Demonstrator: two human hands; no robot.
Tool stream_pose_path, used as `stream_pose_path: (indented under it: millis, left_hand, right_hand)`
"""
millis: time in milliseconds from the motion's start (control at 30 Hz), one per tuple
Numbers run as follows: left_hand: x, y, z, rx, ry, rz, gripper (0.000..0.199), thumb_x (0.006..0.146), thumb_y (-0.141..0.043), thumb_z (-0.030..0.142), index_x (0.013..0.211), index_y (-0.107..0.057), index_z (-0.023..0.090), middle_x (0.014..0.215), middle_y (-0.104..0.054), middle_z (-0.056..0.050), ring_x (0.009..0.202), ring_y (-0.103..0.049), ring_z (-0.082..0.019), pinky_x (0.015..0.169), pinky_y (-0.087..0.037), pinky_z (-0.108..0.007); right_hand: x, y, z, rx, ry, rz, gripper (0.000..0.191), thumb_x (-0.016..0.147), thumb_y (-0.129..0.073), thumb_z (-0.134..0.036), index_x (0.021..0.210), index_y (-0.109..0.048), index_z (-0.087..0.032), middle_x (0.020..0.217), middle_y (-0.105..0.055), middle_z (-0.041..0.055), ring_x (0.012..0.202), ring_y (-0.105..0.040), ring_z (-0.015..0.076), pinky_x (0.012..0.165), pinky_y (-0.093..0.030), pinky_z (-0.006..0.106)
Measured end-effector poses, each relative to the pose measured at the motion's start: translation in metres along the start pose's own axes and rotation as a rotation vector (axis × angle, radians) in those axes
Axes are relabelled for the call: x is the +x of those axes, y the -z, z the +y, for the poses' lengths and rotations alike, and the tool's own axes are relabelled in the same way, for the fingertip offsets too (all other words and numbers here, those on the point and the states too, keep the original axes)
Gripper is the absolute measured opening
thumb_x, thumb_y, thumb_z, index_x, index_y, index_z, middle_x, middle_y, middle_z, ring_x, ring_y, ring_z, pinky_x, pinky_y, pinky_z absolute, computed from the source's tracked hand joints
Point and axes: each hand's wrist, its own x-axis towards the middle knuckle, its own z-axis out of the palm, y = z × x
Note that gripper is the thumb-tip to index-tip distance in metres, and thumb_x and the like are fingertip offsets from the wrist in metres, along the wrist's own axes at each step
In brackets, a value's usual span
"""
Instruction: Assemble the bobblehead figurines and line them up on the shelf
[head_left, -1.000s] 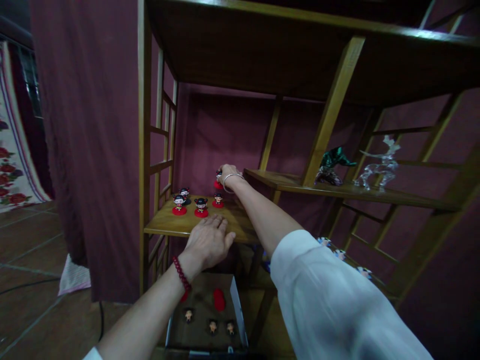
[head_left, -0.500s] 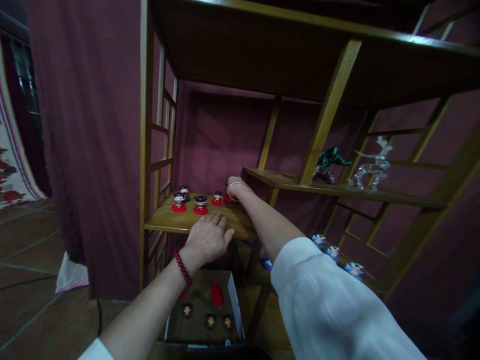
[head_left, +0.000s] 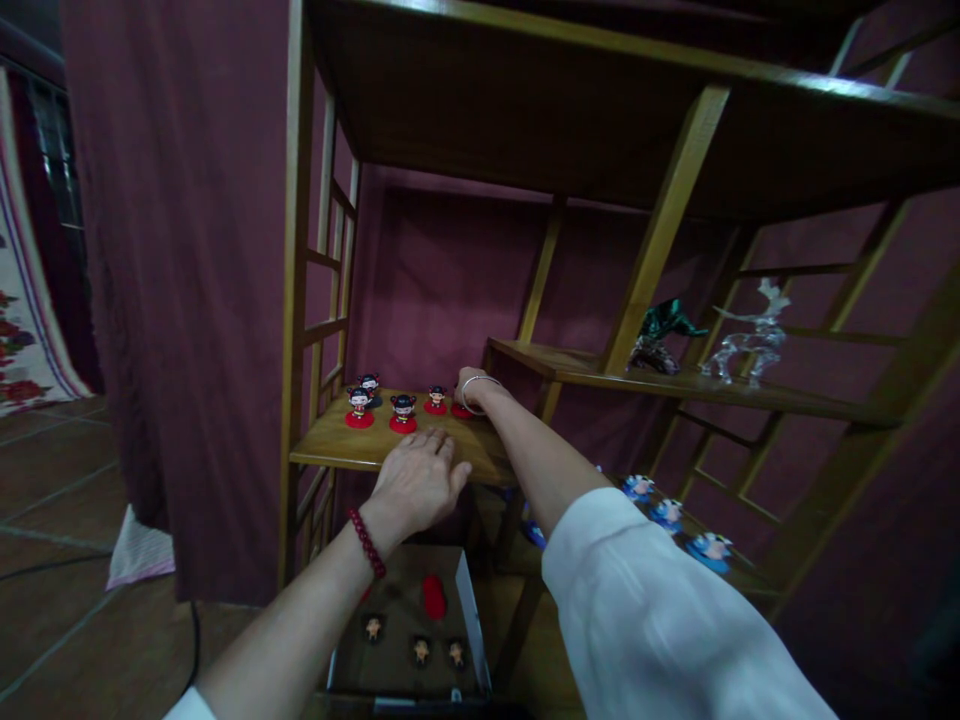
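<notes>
My right hand (head_left: pixel 474 388), with a silver bangle at the wrist, is closed at the back right of the low shelf (head_left: pixel 337 440). Under its fingers shows the red base of a figurine (head_left: pixel 459 410); the rest of that figurine is mostly hidden. My left hand (head_left: pixel 420 478), wearing a red bead bracelet, lies flat with fingers stretched over the shelf's front edge, holding nothing. Just beyond its fingertips stands a dark-haired figurine on a red base (head_left: pixel 403 412). Beside it are a smaller figurine (head_left: pixel 436 399), a white-faced figurine (head_left: pixel 360 406) and one behind (head_left: pixel 368 386).
Below the left hand, an open box (head_left: pixel 469 610) holds small figurine heads (head_left: pixel 421 652) and red pieces (head_left: pixel 433 597). To the right, a clear glass deer (head_left: pixel 750 340) and a green ornament (head_left: pixel 664 335) stand on a higher shelf. Several blue figurines (head_left: pixel 667 514) sit lower down.
My right hand has shifted slightly, and more of the red base shows under it. My left hand keeps its place on the shelf edge. The view has moved a little.
</notes>
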Motion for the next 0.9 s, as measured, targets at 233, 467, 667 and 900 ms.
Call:
stream_pose_path:
  millis: [233,467,667,900]
  left_hand:
    - [0.0,0.002,0.0,-0.01,-0.002,-0.004,0.049,0.088,-0.026,0.041,0.116,-0.05,0.01,0.122,-0.052,-0.014,0.115,-0.044,-0.022,0.098,-0.031,-0.037]
    - [0.001,0.004,0.002,-0.01,0.003,-0.02,0.047,0.087,-0.027,0.04,0.115,-0.05,0.011,0.122,-0.052,-0.014,0.114,-0.045,-0.022,0.098,-0.031,-0.037]
    - [0.001,0.004,0.001,-0.007,0.007,-0.013,0.048,0.087,-0.026,0.041,0.115,-0.05,0.01,0.122,-0.051,-0.014,0.114,-0.045,-0.023,0.098,-0.031,-0.037]
    - [0.001,0.003,0.001,-0.019,0.006,0.017,0.046,0.087,-0.028,0.041,0.114,-0.051,0.011,0.12,-0.053,-0.014,0.113,-0.045,-0.023,0.096,-0.033,-0.037]
  right_hand:
    - [-0.002,0.014,-0.007,0.061,0.129,0.067,0.052,0.059,-0.063,-0.009,0.11,-0.059,-0.018,0.107,-0.062,0.0107,0.101,-0.057,0.0209,0.08,-0.045,0.022]
    - [-0.011,0.016,-0.026,0.076,0.257,-0.068,0.056,0.06,-0.067,-0.016,0.114,-0.055,-0.026,0.109,-0.062,-0.0003,0.097,-0.058,0.013,0.077,-0.043,0.015]
    - [-0.006,0.005,-0.029,0.028,0.282,-0.079,0.044,0.058,-0.067,-0.014,0.101,-0.063,-0.023,0.099,-0.065,0.0024,0.09,-0.06,0.015,0.072,-0.044,0.017]
    - [-0.008,0.006,-0.031,0.047,0.311,-0.03,0.03,0.062,-0.065,-0.014,0.091,-0.067,-0.022,0.092,-0.067,0.0027,0.085,-0.061,0.0135,0.069,-0.043,0.016]
